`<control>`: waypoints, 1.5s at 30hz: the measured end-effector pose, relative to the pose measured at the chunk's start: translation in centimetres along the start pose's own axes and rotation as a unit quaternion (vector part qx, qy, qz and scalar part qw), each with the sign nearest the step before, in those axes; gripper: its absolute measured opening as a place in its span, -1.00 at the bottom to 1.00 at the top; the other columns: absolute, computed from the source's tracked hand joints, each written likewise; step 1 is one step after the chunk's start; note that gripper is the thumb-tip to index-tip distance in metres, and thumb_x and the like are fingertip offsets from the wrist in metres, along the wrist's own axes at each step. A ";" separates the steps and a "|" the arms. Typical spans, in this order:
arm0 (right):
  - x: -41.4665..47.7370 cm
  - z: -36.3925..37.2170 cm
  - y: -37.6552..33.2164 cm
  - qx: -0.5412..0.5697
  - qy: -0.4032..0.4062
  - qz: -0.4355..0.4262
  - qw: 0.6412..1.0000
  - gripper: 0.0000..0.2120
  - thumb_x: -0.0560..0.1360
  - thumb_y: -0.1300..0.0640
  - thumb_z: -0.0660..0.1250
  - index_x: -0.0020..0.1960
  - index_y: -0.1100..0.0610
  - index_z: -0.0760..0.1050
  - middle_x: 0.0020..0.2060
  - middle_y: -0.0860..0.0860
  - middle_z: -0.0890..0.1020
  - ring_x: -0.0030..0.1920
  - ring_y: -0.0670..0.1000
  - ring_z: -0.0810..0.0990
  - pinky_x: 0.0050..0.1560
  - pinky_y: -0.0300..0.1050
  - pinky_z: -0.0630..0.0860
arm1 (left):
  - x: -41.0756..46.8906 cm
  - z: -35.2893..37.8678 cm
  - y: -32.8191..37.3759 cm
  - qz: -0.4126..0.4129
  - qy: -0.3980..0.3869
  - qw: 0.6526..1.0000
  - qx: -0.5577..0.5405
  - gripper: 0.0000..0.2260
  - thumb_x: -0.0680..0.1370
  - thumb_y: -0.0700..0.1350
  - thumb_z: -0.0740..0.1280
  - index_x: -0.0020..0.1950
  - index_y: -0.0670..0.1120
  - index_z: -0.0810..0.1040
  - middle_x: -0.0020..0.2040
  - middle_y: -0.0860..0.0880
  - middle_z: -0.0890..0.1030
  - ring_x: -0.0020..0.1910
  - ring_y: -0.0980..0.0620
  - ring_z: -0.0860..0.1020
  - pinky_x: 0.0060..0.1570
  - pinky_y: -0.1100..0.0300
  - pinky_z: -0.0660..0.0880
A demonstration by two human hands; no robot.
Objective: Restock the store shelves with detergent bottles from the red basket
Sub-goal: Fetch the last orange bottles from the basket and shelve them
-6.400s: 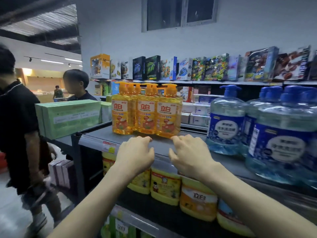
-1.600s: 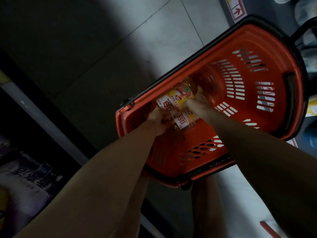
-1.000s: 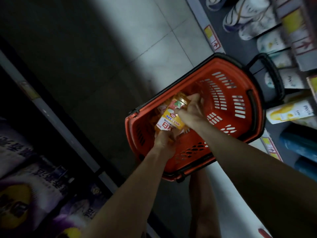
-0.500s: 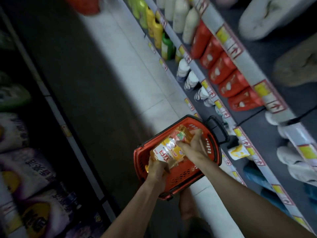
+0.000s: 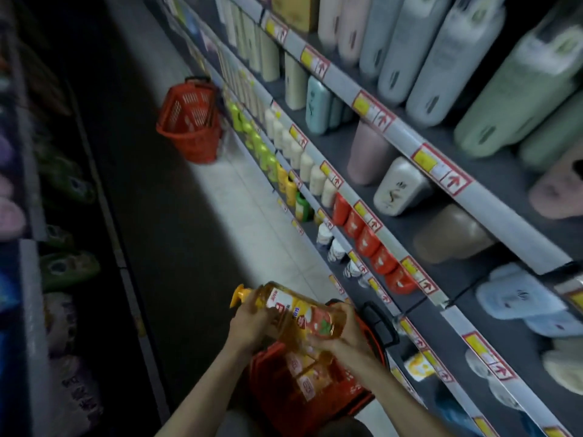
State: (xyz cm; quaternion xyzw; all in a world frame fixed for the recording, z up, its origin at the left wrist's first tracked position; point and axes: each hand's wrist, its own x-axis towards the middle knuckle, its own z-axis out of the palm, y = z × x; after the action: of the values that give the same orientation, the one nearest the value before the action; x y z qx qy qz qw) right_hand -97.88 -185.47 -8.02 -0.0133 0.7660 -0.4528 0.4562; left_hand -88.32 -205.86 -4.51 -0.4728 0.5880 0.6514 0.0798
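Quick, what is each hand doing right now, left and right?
Left hand: holding the yellow plastic pump detergent bottle near its neck.
Right hand: holding the same bottle at its base.

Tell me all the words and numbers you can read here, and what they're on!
No text is clear enough to quote.
Held detergent bottle: red-and-white label, writing too blurred to read.
Other bottles in the red basket: labels blurred, unreadable.
Shelf price tags: a red arrow on each; the print is too small to read.
Shelved pale box: dark marks, unreadable.
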 end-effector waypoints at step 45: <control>-33.5 14.1 -7.8 -0.259 -0.697 -0.339 0.577 -0.32 0.35 -0.26 0.58 0.36 0.01 0.54 0.18 -0.09 0.72 0.24 -0.06 0.68 0.13 -0.22 0.62 | -50.4 7.7 -14.1 0.214 0.642 0.668 -0.310 -0.68 0.49 -0.18 0.58 0.22 -0.12 0.67 0.10 -0.05 0.77 0.11 -0.03 0.74 0.07 0.10 0.67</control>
State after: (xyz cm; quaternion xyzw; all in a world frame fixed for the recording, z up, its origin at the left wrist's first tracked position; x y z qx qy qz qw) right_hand -71.40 -185.14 18.07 -0.7008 0.2367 -0.2080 0.6400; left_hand -55.75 -172.44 20.48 -0.6331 0.3428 0.3305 -0.6102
